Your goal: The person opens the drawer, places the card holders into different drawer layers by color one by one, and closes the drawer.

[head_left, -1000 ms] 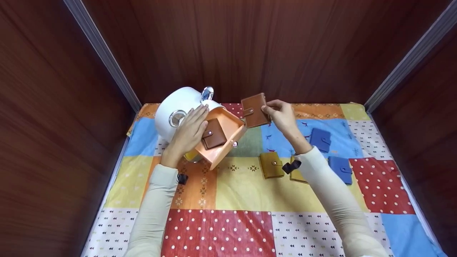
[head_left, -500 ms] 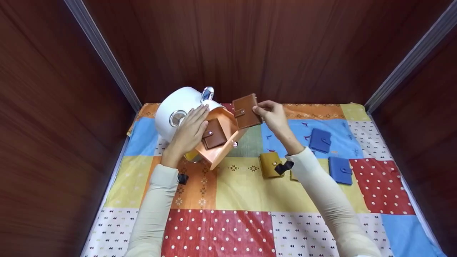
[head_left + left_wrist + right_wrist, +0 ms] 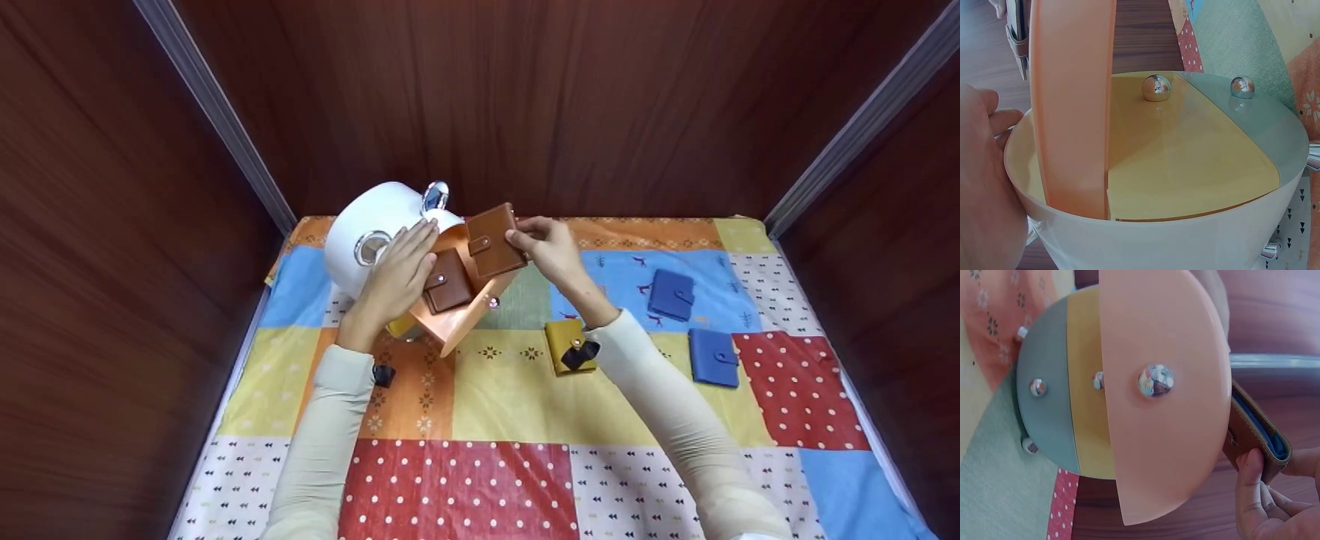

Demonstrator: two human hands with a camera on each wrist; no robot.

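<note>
our left hand (image 3: 396,276) seems to steady the box (image 3: 379,204) (fingers straight); our right hand (image 3: 553,253) pinches a wallet (image 3: 493,259) over the drawer (image 3: 1185,433).

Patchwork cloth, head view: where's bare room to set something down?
Bare: red white-dotted patch between the cream sleeves. Crowded: the open orange drawer, a brown snap wallet inside, a second wallet above it in the right hand, left hand nearby.

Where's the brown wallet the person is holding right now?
In the head view, the held brown wallet is near the middle, in the grip of the right hand, over the open orange drawer, right of the other brown wallet inside.
</note>
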